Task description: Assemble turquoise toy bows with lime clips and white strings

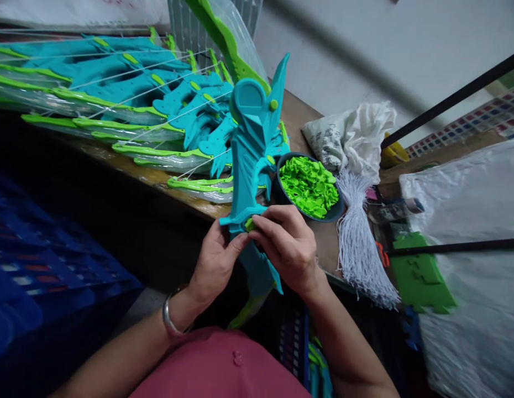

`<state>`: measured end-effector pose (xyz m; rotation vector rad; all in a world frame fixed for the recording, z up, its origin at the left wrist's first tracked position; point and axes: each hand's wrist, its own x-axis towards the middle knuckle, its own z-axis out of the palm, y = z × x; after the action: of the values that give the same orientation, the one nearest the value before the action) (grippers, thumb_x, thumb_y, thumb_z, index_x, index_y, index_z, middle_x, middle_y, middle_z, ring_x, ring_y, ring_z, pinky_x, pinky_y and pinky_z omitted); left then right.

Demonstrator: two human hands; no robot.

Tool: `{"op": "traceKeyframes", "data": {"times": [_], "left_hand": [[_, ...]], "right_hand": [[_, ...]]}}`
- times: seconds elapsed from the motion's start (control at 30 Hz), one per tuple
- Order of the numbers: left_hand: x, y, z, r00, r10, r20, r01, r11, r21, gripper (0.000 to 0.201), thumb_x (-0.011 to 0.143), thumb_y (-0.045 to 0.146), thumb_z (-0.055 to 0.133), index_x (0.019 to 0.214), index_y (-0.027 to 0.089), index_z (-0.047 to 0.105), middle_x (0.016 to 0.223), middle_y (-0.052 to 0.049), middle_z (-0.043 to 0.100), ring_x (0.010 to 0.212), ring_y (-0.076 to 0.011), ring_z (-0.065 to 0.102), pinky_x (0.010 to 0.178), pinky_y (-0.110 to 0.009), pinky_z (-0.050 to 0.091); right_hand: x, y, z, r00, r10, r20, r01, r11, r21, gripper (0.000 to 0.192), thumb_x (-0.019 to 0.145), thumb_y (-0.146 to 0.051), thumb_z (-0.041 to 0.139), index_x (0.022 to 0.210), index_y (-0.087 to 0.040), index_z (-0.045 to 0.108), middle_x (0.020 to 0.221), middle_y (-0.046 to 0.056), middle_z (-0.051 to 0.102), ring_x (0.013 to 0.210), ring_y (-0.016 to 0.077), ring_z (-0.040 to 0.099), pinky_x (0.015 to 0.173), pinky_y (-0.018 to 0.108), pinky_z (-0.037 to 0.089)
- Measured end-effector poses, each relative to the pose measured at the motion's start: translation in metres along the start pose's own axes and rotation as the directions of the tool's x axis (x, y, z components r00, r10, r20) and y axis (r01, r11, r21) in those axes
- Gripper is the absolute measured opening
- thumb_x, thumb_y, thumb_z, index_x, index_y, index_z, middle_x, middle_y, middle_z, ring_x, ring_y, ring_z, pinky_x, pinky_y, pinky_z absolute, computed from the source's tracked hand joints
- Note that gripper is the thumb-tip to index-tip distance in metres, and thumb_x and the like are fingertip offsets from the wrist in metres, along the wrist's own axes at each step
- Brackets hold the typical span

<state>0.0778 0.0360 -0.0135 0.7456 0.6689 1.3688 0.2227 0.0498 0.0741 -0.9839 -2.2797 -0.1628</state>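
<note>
A blue toy bow (249, 160) with green and clear limbs stands nearly upright in front of me. My left hand (215, 262) is closed around the middle of its grip, the thumb lying on the front. Between the thumb and fingers of my right hand (288, 243) is a small green plastic piece (250, 223), pressed against the bow near the left thumb. The right fingers cover part of this piece, so I cannot tell how far it sits in the bow. Beside the bow, a dark bowl (340, 209) holds many similar green pieces (309, 187).
Several strung toy bows (136, 94) lie stacked on the table at the left. A bundle of white strings (358, 243) hangs over the table's edge, by a white sack (348, 135). Blue crates (45, 276) stand low left; a green foam mat (423, 276) lies right.
</note>
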Motion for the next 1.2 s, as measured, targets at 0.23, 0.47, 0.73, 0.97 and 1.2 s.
{"op": "traceKeyframes", "data": {"times": [0.23, 0.47, 0.73, 0.97, 1.2], "left_hand": [[0.001, 0.002, -0.003, 0.997, -0.051, 0.065, 0.051, 0.999, -0.004, 0.034, 0.097, 0.039, 0.073, 0.126, 0.022, 0.067, 0.129, -0.004, 0.071, 0.115, -0.0180, 0.067, 0.102, -0.029, 0.054], [0.002, 0.010, -0.001, 0.997, -0.073, -0.016, 0.074, 0.995, 0.074, 0.033, 0.092, 0.045, 0.077, 0.111, 0.018, 0.073, 0.106, -0.005, 0.077, 0.092, -0.0178, 0.073, 0.084, -0.025, 0.059], [-0.011, 0.015, 0.000, 0.998, -0.022, -0.065, 0.036, 0.977, 0.212, 0.033, 0.093, 0.046, 0.074, 0.108, 0.017, 0.070, 0.090, -0.005, 0.076, 0.076, -0.0192, 0.073, 0.072, -0.029, 0.062], [-0.012, 0.008, 0.009, 0.996, 0.030, -0.085, -0.006, 0.962, 0.274, 0.037, 0.095, 0.050, 0.070, 0.110, 0.017, 0.066, 0.087, -0.004, 0.074, 0.071, -0.0175, 0.071, 0.064, -0.026, 0.059], [0.001, 0.006, 0.012, 0.994, -0.101, 0.040, 0.097, 0.990, 0.099, 0.041, 0.095, 0.050, 0.071, 0.121, 0.019, 0.066, 0.110, -0.008, 0.076, 0.100, -0.0208, 0.075, 0.088, -0.028, 0.061]], "right_hand": [[0.001, 0.004, -0.011, 0.990, -0.104, 0.096, 0.103, 0.995, 0.012, 0.037, 0.096, -0.003, 0.065, 0.131, -0.014, 0.060, 0.112, 0.014, 0.064, 0.098, 0.0211, 0.062, 0.080, 0.037, 0.061], [0.015, 0.007, -0.021, 0.964, 0.225, 0.140, -0.252, 0.944, 0.215, 0.032, 0.090, -0.029, 0.083, 0.116, -0.021, 0.066, 0.127, 0.013, 0.061, 0.117, 0.0270, 0.062, 0.095, 0.044, 0.058], [0.014, 0.010, -0.011, 0.622, 0.427, 0.656, -0.745, 0.064, 0.664, 0.048, 0.075, -0.041, 0.090, 0.102, -0.019, 0.058, 0.078, 0.000, 0.070, 0.065, 0.0180, 0.068, 0.062, 0.029, 0.057], [0.017, 0.016, -0.011, 0.538, 0.433, 0.723, -0.794, -0.028, 0.608, 0.052, 0.067, -0.038, 0.093, 0.098, -0.019, 0.055, 0.080, 0.001, 0.071, 0.061, 0.0203, 0.069, 0.056, 0.030, 0.057], [0.014, 0.015, -0.015, 0.614, 0.623, 0.484, -0.747, 0.262, 0.611, 0.048, 0.065, -0.045, 0.093, 0.087, -0.018, 0.060, 0.069, -0.001, 0.066, 0.058, 0.0150, 0.060, 0.051, 0.025, 0.048]]}}
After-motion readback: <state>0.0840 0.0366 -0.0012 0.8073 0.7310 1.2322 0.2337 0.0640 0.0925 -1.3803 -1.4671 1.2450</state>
